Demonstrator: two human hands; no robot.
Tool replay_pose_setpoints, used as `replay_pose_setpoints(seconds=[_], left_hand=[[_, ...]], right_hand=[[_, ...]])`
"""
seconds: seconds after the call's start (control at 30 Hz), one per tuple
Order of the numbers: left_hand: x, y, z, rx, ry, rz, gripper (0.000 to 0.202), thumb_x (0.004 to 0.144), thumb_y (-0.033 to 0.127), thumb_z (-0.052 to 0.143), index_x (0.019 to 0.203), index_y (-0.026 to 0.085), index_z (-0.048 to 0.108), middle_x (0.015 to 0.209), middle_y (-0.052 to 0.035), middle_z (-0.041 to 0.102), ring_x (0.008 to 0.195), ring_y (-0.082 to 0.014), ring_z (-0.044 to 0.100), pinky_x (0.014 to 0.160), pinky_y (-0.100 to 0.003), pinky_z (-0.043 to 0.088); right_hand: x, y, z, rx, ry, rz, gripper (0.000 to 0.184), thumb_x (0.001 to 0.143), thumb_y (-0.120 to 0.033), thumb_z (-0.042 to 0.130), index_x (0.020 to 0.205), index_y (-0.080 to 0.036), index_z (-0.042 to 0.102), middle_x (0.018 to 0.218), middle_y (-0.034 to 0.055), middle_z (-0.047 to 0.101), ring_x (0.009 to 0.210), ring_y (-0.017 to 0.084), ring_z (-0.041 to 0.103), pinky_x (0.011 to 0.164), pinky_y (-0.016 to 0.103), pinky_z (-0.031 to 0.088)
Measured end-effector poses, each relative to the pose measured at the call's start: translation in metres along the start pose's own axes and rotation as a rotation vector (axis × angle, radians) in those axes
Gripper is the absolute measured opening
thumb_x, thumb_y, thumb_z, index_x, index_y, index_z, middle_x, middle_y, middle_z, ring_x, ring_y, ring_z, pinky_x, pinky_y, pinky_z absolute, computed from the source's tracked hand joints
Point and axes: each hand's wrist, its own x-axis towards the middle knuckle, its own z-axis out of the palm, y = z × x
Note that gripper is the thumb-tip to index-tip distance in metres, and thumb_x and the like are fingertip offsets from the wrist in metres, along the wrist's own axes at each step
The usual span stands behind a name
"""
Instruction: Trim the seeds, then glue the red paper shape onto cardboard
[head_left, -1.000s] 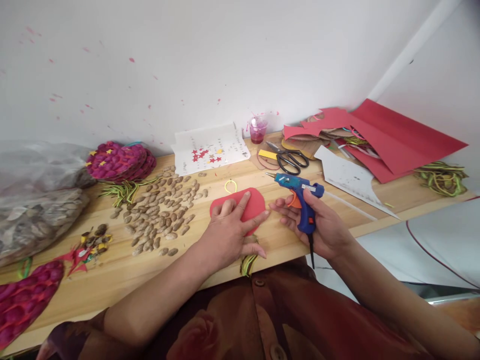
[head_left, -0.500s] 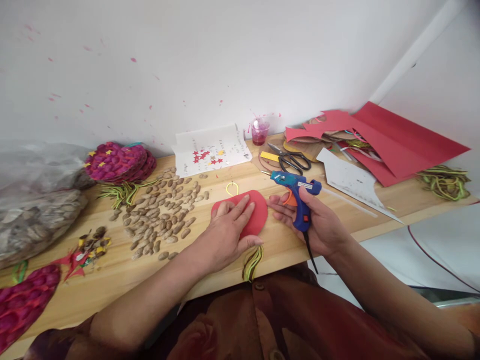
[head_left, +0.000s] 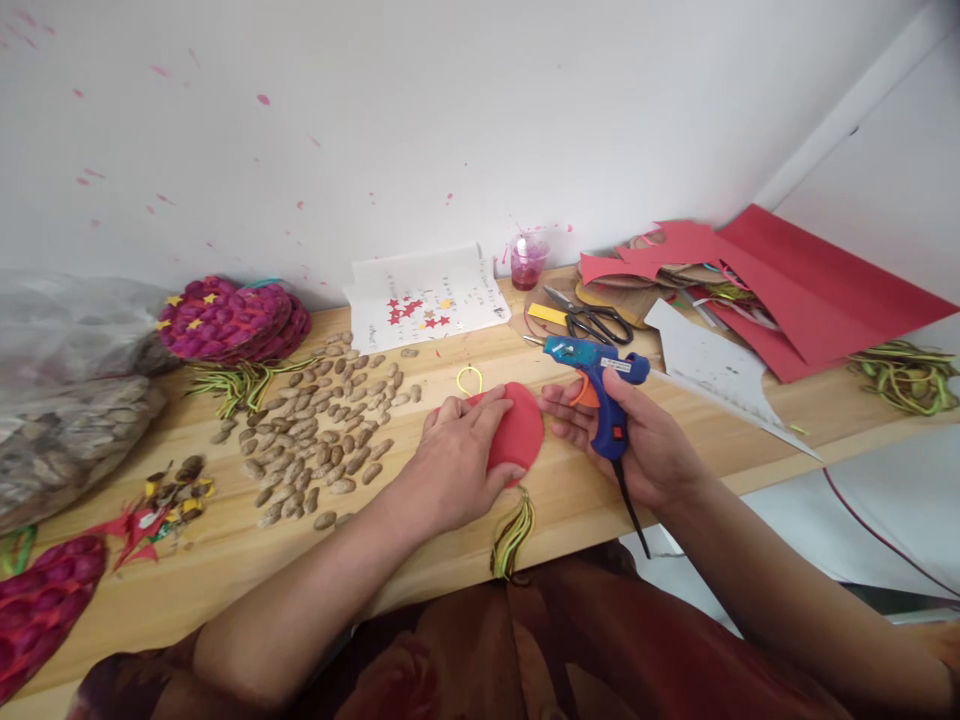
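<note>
On the table lies a rounded red paper cutout (head_left: 525, 425), with a yellow-green loop (head_left: 470, 379) at its far edge and a green, yellow and dark thread tassel (head_left: 514, 535) at its near edge. My left hand (head_left: 461, 455) covers its left part, fingers across the top and thumb at the near edge. My right hand (head_left: 637, 440) grips a blue hot glue gun (head_left: 609, 420) by the handle, fingers near its orange trigger (head_left: 585, 392). The gun's metal nozzle points left, above the far side of the cutout and apart from it. A clear glue stick sticks out behind.
Loose peanuts (head_left: 322, 435) spread to the left, near a stack of pink decorated pieces (head_left: 229, 320) and a plastic bag (head_left: 67, 430). Behind are paper with small stars (head_left: 427, 295), a cup of pink liquid (head_left: 529, 262) and scissors (head_left: 592, 318). Red paper sheets (head_left: 817, 290) lie right.
My left hand's fingers have drawn closer together and slid toward the cutout's left side, baring more red. The view has shifted slightly; the glue gun stays in my right hand.
</note>
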Motion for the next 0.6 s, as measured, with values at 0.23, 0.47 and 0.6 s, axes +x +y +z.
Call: replay_pose_setpoints(seconds=[0.23, 0.47, 0.6], left_hand=[[-0.001, -0.004, 0.009, -0.026, 0.083, 0.001, 0.088, 0.088, 0.045, 0.063, 0.157, 0.015, 0.017, 0.144, -0.0195, 0.051, 0.119, -0.0342, 0.048, 0.102, -0.054, 0.041], [-0.002, -0.005, 0.019, 0.143, 0.205, 0.126, 0.062, 0.095, 0.028, 0.053, 0.154, 0.024, 0.033, 0.14, -0.0139, 0.051, 0.108, -0.0281, 0.053, 0.099, -0.048, 0.046], [0.004, -0.01, 0.024, 0.25, 0.236, 0.165, 0.052, 0.095, 0.015, 0.048, 0.147, 0.021, 0.045, 0.127, -0.0118, 0.059, 0.097, -0.0252, 0.054, 0.092, -0.043, 0.05]], right_hand=[[0.005, -0.004, 0.01, -0.013, 0.023, -0.004, 0.037, 0.093, -0.053, 0.052, 0.089, -0.021, 0.071, 0.106, 0.0094, 0.077, 0.099, 0.022, 0.073, 0.077, 0.031, 0.06], [0.005, -0.003, 0.008, 0.014, -0.026, 0.028, 0.037, 0.095, -0.05, 0.049, 0.092, -0.02, 0.07, 0.101, 0.0094, 0.077, 0.096, 0.023, 0.073, 0.074, 0.032, 0.06], [0.006, -0.006, 0.003, -0.103, -0.037, 0.01, 0.035, 0.092, -0.052, 0.056, 0.096, -0.021, 0.07, 0.098, 0.0085, 0.076, 0.088, 0.023, 0.074, 0.065, 0.03, 0.059]])
